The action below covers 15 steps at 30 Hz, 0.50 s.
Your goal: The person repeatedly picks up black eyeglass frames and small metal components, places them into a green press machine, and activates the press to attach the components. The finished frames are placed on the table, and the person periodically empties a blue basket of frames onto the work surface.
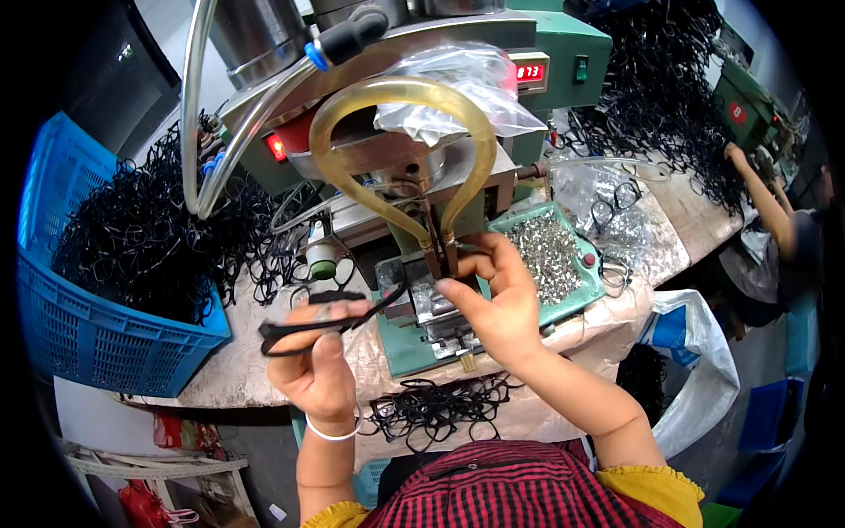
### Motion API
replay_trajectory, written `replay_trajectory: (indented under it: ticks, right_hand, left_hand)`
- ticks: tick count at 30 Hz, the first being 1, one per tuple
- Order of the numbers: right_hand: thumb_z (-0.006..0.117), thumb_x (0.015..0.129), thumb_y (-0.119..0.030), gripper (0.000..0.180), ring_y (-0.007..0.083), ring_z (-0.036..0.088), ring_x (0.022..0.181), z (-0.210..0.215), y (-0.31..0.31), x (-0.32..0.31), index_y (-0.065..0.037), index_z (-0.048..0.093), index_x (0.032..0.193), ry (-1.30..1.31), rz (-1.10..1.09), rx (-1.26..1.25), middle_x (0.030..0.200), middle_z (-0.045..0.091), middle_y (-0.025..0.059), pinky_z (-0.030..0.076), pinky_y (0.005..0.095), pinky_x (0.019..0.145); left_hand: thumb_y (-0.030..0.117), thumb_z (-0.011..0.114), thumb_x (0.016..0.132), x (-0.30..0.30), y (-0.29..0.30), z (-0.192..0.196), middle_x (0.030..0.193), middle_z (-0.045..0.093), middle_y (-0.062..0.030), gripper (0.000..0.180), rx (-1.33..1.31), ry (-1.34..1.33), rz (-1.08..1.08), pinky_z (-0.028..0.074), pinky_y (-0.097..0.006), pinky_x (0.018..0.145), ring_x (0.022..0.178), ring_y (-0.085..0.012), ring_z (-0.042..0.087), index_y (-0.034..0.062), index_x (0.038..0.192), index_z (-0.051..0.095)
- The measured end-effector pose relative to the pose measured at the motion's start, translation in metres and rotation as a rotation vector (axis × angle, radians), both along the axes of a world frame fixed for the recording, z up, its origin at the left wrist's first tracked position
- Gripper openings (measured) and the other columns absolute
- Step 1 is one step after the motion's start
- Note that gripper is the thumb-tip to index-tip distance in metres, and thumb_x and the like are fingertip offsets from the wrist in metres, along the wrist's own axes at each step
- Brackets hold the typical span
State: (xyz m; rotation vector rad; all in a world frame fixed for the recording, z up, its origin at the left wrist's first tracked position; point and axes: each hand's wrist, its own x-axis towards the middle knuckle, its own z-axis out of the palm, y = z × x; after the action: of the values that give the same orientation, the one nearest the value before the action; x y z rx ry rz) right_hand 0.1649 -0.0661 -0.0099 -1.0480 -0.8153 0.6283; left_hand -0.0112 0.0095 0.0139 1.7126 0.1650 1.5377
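Observation:
My left hand [315,374] is closed on a black eyeglass frame [321,330], held left of a bench machine's metal work fixture [431,308]. One end of the frame reaches toward the fixture. My right hand [502,304] is at the machine's tool head [442,260], with its thumb and fingers bent around the front right of it. Whatever sits between those fingertips is too small or hidden to make out. A thick yellowish hose [482,123] loops down to the tool head. Right of it is a green tray [572,308] of small metal parts [546,255].
Black eyeglass frames fill a blue crate [114,339] at left. More frames [436,409] lie at the table's front edge, and a large heap [651,88] stands at back right. A plastic bag [440,88] rests on the machine. A person's arm [766,198] shows far right.

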Motion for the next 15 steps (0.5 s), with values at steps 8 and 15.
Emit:
replay_trajectory:
  ticks: [8,15]
  right_hand:
    - [0.072,0.082,0.000,0.059,0.0108,0.060,0.093,-0.010,0.002,-0.008,0.005,0.042,0.132,0.077,-0.041,0.064,0.090,0.067,0.0058,0.045,0.0250,0.088]
    - [0.070,0.081,0.002,0.055,0.0083,0.062,0.088,-0.014,-0.004,0.003,0.003,0.046,0.130,0.015,-0.081,-0.004,0.085,0.069,0.0038,0.045,0.0239,0.089]
  left_hand:
    - [0.012,0.052,0.102,0.007,0.012,0.026,0.104,0.067,-0.0176,0.018,-0.028,0.038,0.163,0.058,-0.036,0.077,0.089,-0.0229,0.067,-0.0019,0.111,0.058]
    - [0.014,0.056,0.099,0.015,0.019,0.029,0.092,0.069,-0.0156,0.018,-0.066,-0.083,0.101,0.057,-0.033,0.069,0.078,-0.0213,0.067,-0.0021,0.106,0.061]
